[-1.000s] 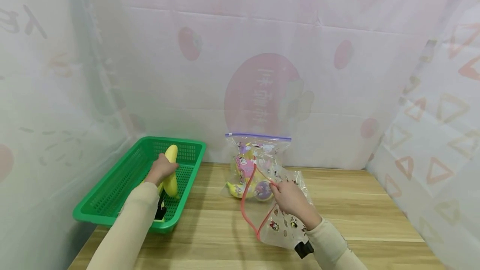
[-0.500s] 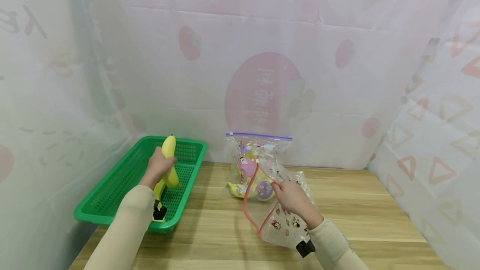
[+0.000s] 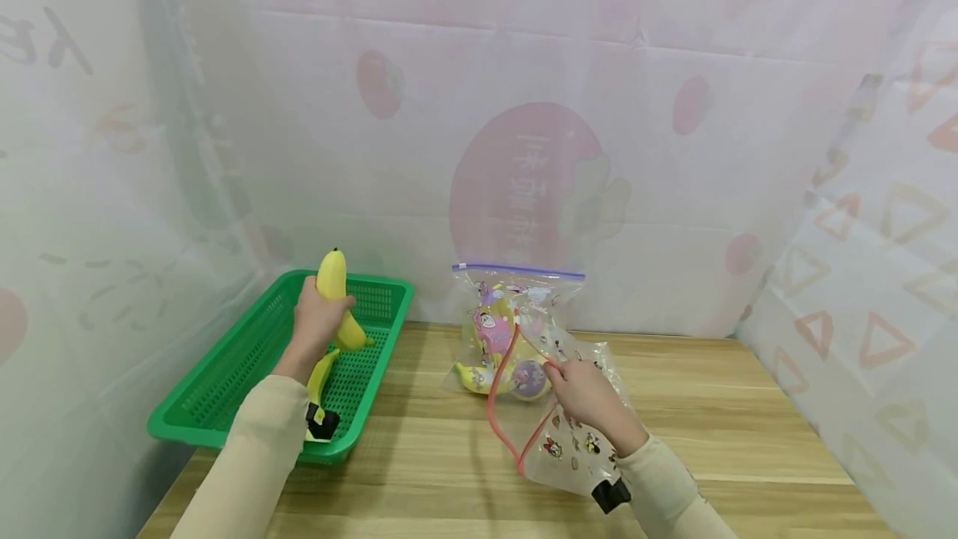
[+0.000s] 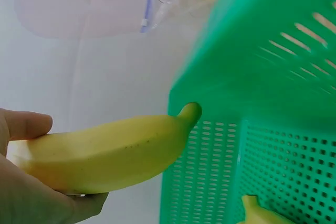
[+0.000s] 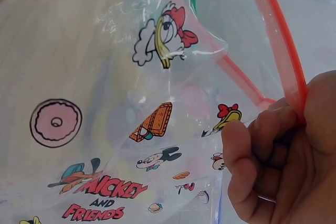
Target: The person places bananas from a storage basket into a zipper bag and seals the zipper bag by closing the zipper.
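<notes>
Raised since the earlier frames, the banana (image 4: 118, 153) is held tilted over the green basket (image 3: 224, 364), which covers the back left corner of the tabletop (image 3: 718, 422). Our left hand (image 3: 313, 321) curls round the fruit; our right hand (image 3: 587, 393) pinches one lip of the red-sealed bag (image 3: 572, 456), whose mouth gapes. For good form, we judge, we should keep that mouth wide and lift the fruit clear of the basket's rim (its stem end hangs lowest). Around us rise printed fabric walls (image 3: 337, 148); below lies wood-grained tabletop, with a purple-zipped bag (image 3: 542, 294) near its back edge and, in the basket, a second banana (image 3: 319, 377).
</notes>
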`<state>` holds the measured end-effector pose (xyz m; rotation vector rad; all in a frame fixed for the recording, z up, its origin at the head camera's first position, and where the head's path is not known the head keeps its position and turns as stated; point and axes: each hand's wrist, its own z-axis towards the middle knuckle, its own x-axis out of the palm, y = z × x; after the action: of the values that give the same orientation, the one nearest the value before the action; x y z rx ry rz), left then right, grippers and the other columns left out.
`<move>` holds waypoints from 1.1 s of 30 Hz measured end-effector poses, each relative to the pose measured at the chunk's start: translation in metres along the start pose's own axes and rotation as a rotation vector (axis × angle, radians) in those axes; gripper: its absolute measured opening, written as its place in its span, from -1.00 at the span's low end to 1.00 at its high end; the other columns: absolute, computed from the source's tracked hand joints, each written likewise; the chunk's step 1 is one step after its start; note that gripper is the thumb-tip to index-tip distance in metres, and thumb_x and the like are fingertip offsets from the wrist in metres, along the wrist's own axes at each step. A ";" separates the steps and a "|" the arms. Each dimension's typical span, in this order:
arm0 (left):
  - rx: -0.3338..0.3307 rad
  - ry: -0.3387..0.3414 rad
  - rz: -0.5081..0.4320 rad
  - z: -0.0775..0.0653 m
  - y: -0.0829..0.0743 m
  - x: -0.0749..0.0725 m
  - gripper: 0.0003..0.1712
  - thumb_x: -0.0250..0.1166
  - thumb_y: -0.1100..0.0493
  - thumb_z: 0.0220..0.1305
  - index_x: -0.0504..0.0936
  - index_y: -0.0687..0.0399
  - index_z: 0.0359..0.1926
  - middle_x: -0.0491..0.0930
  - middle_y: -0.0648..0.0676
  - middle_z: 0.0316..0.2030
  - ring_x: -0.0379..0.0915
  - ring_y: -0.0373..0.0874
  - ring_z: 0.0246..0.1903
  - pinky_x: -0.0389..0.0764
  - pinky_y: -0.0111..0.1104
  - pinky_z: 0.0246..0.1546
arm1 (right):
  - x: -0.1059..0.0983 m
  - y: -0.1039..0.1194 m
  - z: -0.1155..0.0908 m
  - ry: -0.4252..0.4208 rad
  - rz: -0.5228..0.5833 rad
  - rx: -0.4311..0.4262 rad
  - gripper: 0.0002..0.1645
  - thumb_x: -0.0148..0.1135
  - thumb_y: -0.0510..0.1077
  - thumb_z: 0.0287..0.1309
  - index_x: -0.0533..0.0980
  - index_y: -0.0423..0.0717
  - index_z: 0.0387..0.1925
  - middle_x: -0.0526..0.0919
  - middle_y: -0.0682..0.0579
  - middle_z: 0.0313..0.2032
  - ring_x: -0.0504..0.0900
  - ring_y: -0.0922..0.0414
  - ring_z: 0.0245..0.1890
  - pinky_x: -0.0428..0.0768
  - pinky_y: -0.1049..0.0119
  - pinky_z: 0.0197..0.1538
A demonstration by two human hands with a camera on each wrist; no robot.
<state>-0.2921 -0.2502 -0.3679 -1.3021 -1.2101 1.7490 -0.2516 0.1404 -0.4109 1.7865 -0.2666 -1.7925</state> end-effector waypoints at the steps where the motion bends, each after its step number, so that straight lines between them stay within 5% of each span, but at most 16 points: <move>1: 0.003 -0.005 -0.009 -0.001 -0.002 0.000 -0.30 0.15 0.19 0.28 0.03 0.24 0.32 0.30 0.35 0.02 0.38 0.22 -0.05 0.51 0.01 -0.19 | 0.000 -0.001 0.000 0.002 0.003 0.002 -0.45 -0.16 0.04 0.44 0.33 -0.02 -0.71 0.38 0.11 -0.86 0.33 0.25 -0.93 0.37 0.29 -0.71; 14: 0.097 0.062 -0.116 -0.013 -0.027 0.007 -0.33 0.14 0.00 0.35 0.09 0.28 0.26 0.30 0.24 -0.07 0.35 0.09 -0.13 0.47 -0.10 -0.17 | 0.002 -0.003 0.003 -0.006 0.013 0.021 -0.45 -0.16 0.01 0.43 0.31 -0.03 -0.72 0.38 0.10 -0.86 0.32 0.25 -0.92 0.36 0.31 -0.73; 19: 0.153 0.159 -0.136 -0.021 -0.035 0.013 -0.42 0.16 0.09 0.35 0.13 0.30 0.19 0.29 0.25 -0.07 0.32 0.10 -0.10 0.43 -0.06 -0.11 | 0.002 -0.004 0.003 -0.012 0.016 0.026 -0.45 -0.14 0.00 0.43 0.29 -0.03 -0.74 0.37 0.10 -0.86 0.31 0.25 -0.93 0.36 0.32 -0.75; 33: 0.137 0.305 -0.284 -0.054 -0.045 0.049 -0.50 0.18 0.33 0.26 0.21 0.30 0.16 0.41 0.26 -0.09 0.35 0.03 -0.11 0.40 -0.14 -0.04 | 0.001 -0.003 0.006 -0.014 0.033 0.052 -0.41 -0.13 0.01 0.42 0.21 0.01 -0.79 0.30 0.12 -0.85 0.29 0.23 -0.89 0.32 0.35 -0.75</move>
<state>-0.2577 -0.1738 -0.3485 -1.1982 -1.0256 1.3514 -0.2582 0.1411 -0.4127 1.7953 -0.3497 -1.7905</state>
